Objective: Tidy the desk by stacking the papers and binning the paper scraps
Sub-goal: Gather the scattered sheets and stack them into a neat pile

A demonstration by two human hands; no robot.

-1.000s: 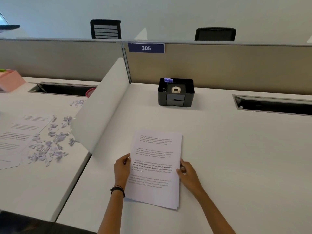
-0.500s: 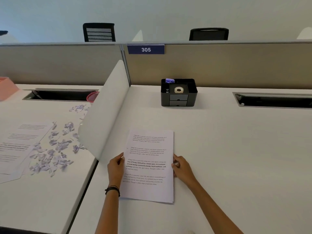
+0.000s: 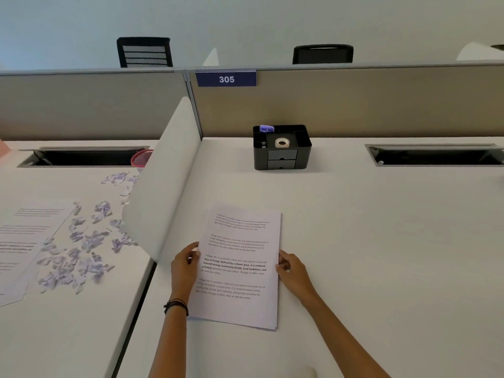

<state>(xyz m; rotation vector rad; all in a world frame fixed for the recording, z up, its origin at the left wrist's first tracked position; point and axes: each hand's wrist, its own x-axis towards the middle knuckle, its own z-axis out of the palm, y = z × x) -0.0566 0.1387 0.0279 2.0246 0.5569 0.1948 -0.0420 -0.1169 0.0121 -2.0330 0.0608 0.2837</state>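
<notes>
the stacking step is in hand: left hand [image 3: 185, 264] and right hand [image 3: 290, 268] grasp with curled fingers [image 3: 191, 248] the side edges of the paper stack [image 3: 240, 271], which lies flat on the tabletop [image 3: 368, 255]. next, i judge, come the loose sheets [image 3: 24, 241] and paper scraps [image 3: 81, 255] left of the divider [image 3: 163, 186].

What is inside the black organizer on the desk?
In the black organizer, a white tape roll sits in the top tray and a small blue item at the back left corner. Closed drawers hide their contents.
</notes>
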